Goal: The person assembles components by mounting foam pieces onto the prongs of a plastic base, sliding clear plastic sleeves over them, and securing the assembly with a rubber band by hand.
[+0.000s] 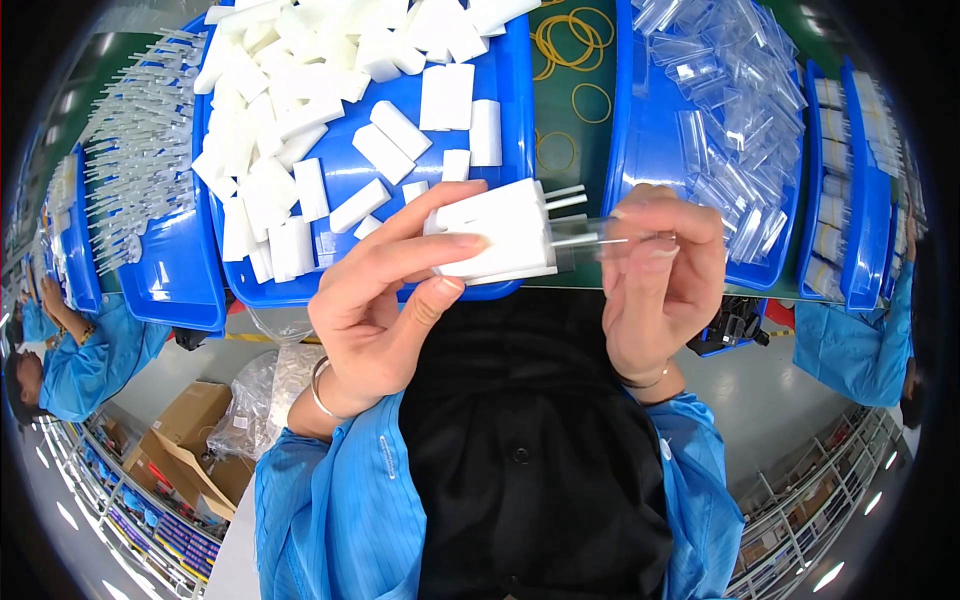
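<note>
In front of my chest, my left hand (375, 310) is closed around a bundle of white foam blocks (495, 235). Several thin white rods (568, 200) stick out of the bundle's right end. At that end, my right hand (665, 270) pinches a clear plastic sleeve (612, 240) between thumb and fingers. The sleeve lies along one of the lower rods; how far the rod reaches into it is hard to see through the glare.
A blue tray (515, 100) of loose white foam blocks lies behind my hands. Right of it, a blue tray (622, 120) carries clear sleeves; left, another (175, 290) holds white rods. Rubber bands (590, 103) lie on the green table between trays. People in blue work at both sides.
</note>
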A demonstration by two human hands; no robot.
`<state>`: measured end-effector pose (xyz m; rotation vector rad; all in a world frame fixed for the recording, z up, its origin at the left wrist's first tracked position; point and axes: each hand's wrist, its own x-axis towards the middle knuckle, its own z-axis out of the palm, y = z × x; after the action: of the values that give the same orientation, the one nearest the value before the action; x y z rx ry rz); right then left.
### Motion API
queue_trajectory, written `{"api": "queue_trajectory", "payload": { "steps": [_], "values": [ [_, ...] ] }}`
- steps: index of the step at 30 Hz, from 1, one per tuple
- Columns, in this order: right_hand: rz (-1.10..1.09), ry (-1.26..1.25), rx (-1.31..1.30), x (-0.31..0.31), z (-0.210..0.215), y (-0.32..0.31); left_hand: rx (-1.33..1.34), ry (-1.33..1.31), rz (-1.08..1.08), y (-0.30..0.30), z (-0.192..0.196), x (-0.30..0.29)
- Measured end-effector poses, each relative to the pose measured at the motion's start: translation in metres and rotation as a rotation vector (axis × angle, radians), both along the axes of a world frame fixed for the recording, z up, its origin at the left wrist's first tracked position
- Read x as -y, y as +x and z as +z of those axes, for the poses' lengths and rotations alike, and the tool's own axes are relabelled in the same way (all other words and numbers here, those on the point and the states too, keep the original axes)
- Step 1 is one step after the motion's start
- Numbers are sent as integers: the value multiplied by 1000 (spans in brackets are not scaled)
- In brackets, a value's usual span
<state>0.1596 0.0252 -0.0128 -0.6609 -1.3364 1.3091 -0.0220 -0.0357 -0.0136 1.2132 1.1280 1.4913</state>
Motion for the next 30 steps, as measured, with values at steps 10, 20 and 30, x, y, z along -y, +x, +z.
{"api": "queue_trajectory", "payload": {
  "steps": [10,20,30],
  "values": [
    [81,95,154,6,-1,-3,-49,16,13,1,0,-3],
    [179,-40,38,6,2,-4,-103,37,87,5,5,-4],
    [-5,15,101,-4,5,4,13,-29,-54,-6,9,-1]
  ]
}}
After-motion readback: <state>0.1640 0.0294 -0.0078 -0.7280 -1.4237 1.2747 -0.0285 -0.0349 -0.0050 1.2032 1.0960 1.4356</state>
